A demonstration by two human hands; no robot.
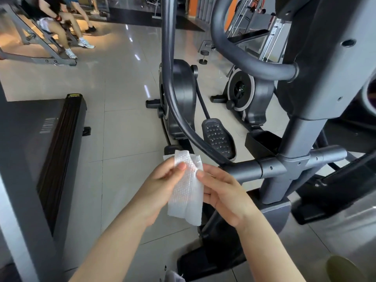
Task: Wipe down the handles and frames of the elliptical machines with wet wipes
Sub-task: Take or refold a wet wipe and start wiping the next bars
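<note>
My left hand [162,180] and right hand [221,190] pinch the wipe [188,192] just beside the crossbar [244,169]. I'd fold it flat first.

We hold a white, dimpled wet wipe [186,190] between both hands in front of the elliptical machine [301,139]. Our left hand [162,184] pinches its upper edge with thumb and fingers, while our right hand [221,192] grips its right side, fingers curled against the sheet. The wipe hangs down unfolded, apart from the frame. Just beyond our right hand runs the grey horizontal crossbar [250,169], joined to the upright post. A curved dark handle [173,102] rises to the left of it, with a studded pedal [218,137] beneath. A treadmill [50,149] stands at our left on the glossy tiled floor [122,88].
</note>
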